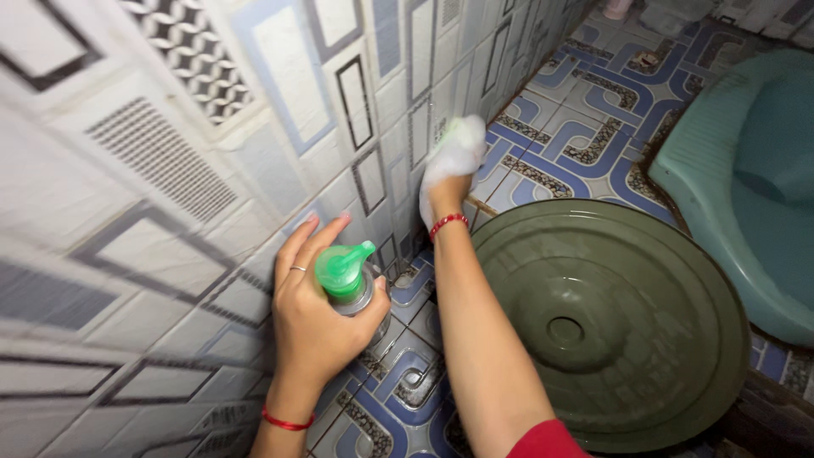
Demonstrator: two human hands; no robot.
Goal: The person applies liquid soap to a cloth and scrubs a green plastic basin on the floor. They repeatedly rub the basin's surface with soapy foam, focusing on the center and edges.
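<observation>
My left hand (318,318) grips a spray bottle with a green nozzle (346,270), its tip turned toward the tiled wall (280,110). A ring sits on one finger and a red thread circles the wrist. My right hand (452,165) reaches farther down the wall, covered by a white cloth with a green patch (458,144), which is pressed against the wall near the floor. A red bead bracelet is on that wrist.
A large round dark green lid (610,322) lies right of my right arm. A teal plastic tub (746,178) stands at the right edge. Blue and white patterned tiles (585,102) cover the floor. Small containers stand far back at the top.
</observation>
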